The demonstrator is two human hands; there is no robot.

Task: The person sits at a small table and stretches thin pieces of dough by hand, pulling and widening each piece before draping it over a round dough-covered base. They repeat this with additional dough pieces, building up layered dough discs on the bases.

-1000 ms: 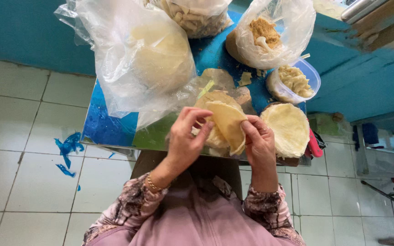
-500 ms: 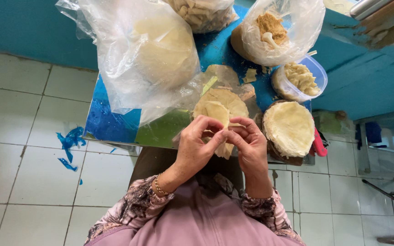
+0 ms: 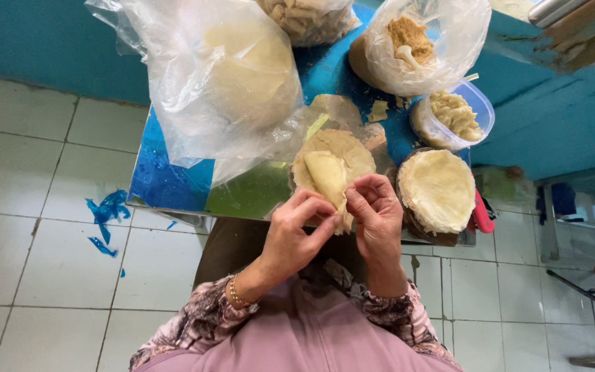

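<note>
Both hands are working one folded dough piece (image 3: 326,176) right over the near edge of the blue table (image 3: 166,182). The left hand (image 3: 296,234) and right hand (image 3: 374,219) are pinching its lower edge, fingertips pressed together on it. Looks partway sealed to me, top end hanging loose. Behind it a stack of round wrappers (image 3: 342,148) is waiting, another stack (image 3: 439,189) beside it, then a filling tub (image 3: 452,117) and bags (image 3: 228,76) further back.

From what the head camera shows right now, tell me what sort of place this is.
Probably a small home or stall food-prep corner. Both hands, left hand and right hand, fold a dough wrapper over a low blue table crowded with plastic bags of wrappers and filling, on a white tiled floor.
</note>
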